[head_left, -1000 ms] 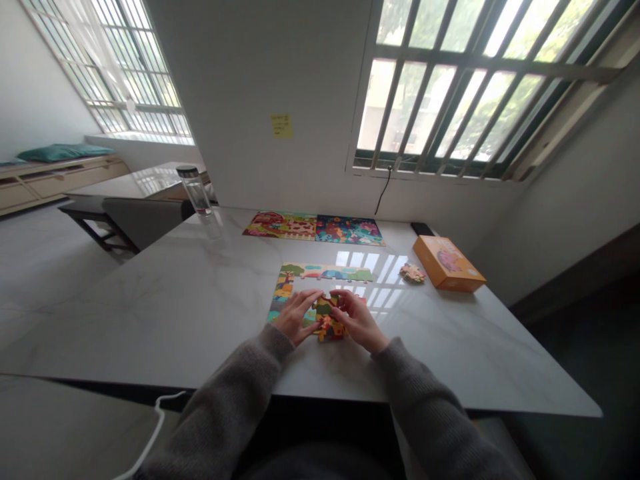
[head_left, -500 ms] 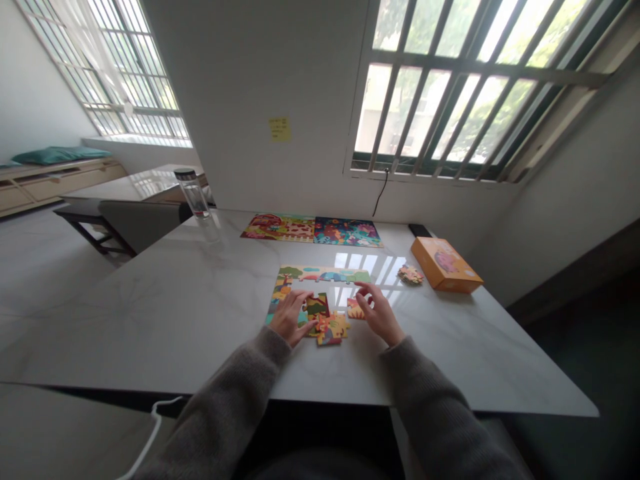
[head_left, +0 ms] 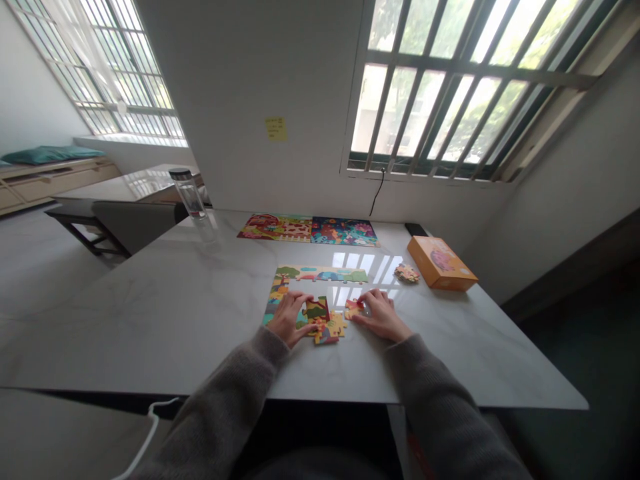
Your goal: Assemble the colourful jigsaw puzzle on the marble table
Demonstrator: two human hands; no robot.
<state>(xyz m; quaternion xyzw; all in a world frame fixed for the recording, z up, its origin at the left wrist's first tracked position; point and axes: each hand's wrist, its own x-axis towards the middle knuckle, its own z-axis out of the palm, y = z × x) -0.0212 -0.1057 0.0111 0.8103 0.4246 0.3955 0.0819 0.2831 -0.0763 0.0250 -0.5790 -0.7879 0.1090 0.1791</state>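
A partly built jigsaw (head_left: pixel 320 275) lies on the white marble table (head_left: pixel 175 313), its top row and left column joined. My left hand (head_left: pixel 289 317) rests flat on the lower left part, fingers spread, touching a cluster of joined pieces (head_left: pixel 323 320). My right hand (head_left: pixel 380 313) lies to the right, its fingers bent over a loose orange piece (head_left: pixel 354 309) and touching it.
Two finished puzzles (head_left: pixel 307 229) lie at the table's far side. An orange box (head_left: pixel 440 263) and a small pile of loose pieces (head_left: pixel 406 273) sit at the right. A clear bottle (head_left: pixel 187 193) stands at the far left corner. A white cable (head_left: pixel 150 427) hangs near my left sleeve.
My right hand left the cluster by my left hand, moved right and came down on a separate loose piece. My left hand stayed on the puzzle.
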